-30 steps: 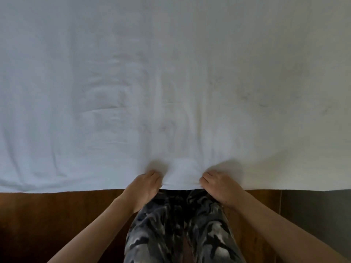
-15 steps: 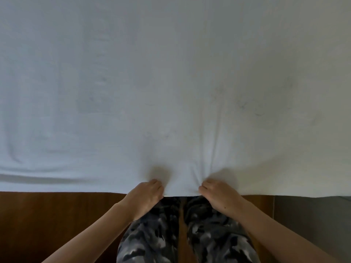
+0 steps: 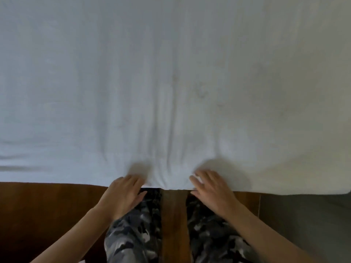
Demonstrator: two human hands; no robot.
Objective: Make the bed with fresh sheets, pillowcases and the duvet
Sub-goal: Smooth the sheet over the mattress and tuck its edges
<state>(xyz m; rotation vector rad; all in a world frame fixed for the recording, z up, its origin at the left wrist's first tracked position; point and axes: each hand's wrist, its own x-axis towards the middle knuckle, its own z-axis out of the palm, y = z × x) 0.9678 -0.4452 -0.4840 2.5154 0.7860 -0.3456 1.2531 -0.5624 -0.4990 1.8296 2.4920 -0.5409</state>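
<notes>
I am resting my left hand [image 3: 124, 194] and right hand [image 3: 212, 186] at the near edge of the sheet [image 3: 171, 82] covering the bed, each grip loose, fingers straight, holding nothing. I am judging that even outward strokes would flatten the creases between them.

The sheet [image 3: 171, 82] under my fingers is white matt cloth, softly creased. The floor [image 3: 47, 215] is dark polished wood, and my trousers [image 3: 133, 234] are camouflage-print cloth.

White sheet [image 3: 171, 82], brown wooden floor [image 3: 47, 215], grey camouflage trousers [image 3: 133, 234].
</notes>
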